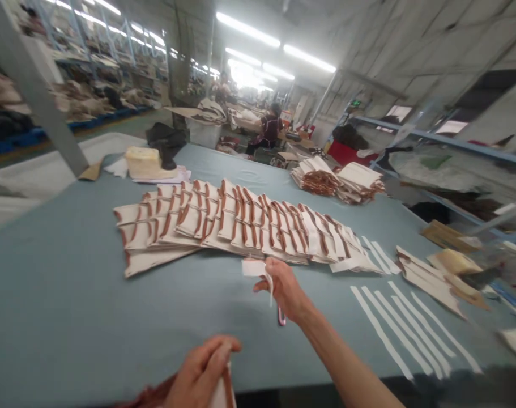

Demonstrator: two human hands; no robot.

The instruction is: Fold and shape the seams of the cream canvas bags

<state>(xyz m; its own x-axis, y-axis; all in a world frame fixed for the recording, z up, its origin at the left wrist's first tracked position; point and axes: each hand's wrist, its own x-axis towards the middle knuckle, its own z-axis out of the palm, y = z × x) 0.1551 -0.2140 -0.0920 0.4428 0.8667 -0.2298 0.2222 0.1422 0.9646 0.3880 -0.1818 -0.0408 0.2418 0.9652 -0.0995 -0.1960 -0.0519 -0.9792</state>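
Observation:
My right hand point(283, 289) reaches out over the blue-grey table point(62, 306), its fingers pinched on a small white fabric piece point(254, 267), with a pink-handled tool point(281, 317) tucked under the palm. Just beyond it lies a long overlapping row of cream fabric pieces with brown trim point(241, 224). My left hand point(202, 371) is at the near table edge, fingers closed on a cream and brown fabric piece point(224, 391).
White strips point(406, 334) lie on the table at right, beside more cream pieces point(431, 280). Two stacks of trimmed pieces point(338, 181) sit at the far right. A cream block point(145, 161) rests at far left. A person point(268, 130) sits beyond the table. Shelving point(453, 141) stands at right.

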